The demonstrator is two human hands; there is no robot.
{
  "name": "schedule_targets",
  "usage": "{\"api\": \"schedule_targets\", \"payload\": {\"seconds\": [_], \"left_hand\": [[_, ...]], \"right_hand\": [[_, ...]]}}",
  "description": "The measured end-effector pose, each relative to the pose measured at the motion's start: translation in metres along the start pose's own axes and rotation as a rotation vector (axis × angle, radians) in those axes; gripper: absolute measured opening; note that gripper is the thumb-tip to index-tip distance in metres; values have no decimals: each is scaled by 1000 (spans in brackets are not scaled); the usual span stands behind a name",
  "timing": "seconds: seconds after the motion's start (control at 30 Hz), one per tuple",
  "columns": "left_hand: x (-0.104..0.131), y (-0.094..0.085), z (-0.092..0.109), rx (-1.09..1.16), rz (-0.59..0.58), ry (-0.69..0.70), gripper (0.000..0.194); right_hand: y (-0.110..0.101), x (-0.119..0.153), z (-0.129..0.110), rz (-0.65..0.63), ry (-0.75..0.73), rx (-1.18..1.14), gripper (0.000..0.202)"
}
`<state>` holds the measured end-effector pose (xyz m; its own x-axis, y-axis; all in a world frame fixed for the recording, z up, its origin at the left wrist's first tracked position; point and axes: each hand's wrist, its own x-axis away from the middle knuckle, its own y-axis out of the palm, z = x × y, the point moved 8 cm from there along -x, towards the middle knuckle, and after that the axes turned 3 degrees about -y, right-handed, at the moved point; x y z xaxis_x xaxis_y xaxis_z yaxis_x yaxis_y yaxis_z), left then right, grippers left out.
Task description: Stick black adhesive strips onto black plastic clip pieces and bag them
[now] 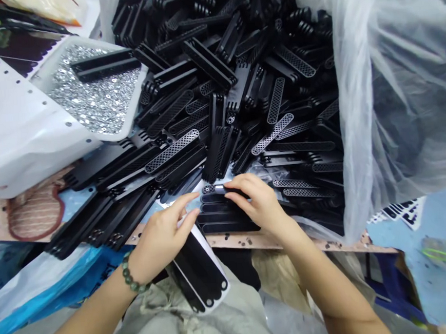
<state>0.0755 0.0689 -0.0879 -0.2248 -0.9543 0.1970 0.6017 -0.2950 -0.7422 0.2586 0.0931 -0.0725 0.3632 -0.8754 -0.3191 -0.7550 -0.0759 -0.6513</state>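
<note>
My right hand (254,200) pinches a narrow black plastic piece (210,189) between thumb and fingers. A short silvery-grey section (220,189) shows just ahead of the fingertips; I cannot tell whether it is a separate part. My left hand (170,233), with a beaded bracelet at the wrist, has thumb and forefinger apart, close to the piece's left end. Beneath that hand a white sheet with long black stickers (200,271) slants over my lap. Several black bars (227,223) lie side by side below the pinched piece.
A big heap of black slotted plastic pieces (211,65) covers the table. At left stand a white tray of small shiny metal parts (136,112) and a white sheet (23,136). Clear plastic bagging (360,99) hangs at right. The table's front edge (244,240) runs before my lap.
</note>
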Motion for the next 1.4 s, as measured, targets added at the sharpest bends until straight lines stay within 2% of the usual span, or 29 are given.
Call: {"api": "schedule_targets", "payload": {"seconds": [0.07,0.13,0.27,0.37,0.5,0.67,0.8,0.87,0.93,1.07,1.3,1.4], "left_hand": [[-9,-1,3,-64,-1,34,40],[-13,2,4,-97,-16,63,41],[-16,10,-1,-123,-45,74,42],[-18,13,-3,-128,-47,101,43],[-18,15,-2,-196,-30,142,44],[-14,18,11,-506,-19,182,49],[-13,19,20,-680,-25,202,52],[-13,20,21,-708,-28,211,52],[-12,21,22,-730,-23,224,53],[-11,23,21,-771,4,244,54],[-10,21,22,-808,26,252,54],[-14,22,22,-789,39,260,52]], "right_hand": [[17,-10,1,-99,-67,52,17],[27,-16,2,-138,-121,88,18],[34,-18,2,-137,-195,119,18],[35,-19,2,-153,-198,133,18],[39,-21,4,-199,-142,148,18],[41,-24,0,-245,-90,194,16],[25,-19,5,-254,5,385,23],[10,-13,17,-215,100,387,20],[-1,-6,32,-180,189,273,10],[-4,1,51,-162,263,108,8],[0,-6,59,-238,387,122,11],[-5,-4,64,-254,448,256,20]]}}
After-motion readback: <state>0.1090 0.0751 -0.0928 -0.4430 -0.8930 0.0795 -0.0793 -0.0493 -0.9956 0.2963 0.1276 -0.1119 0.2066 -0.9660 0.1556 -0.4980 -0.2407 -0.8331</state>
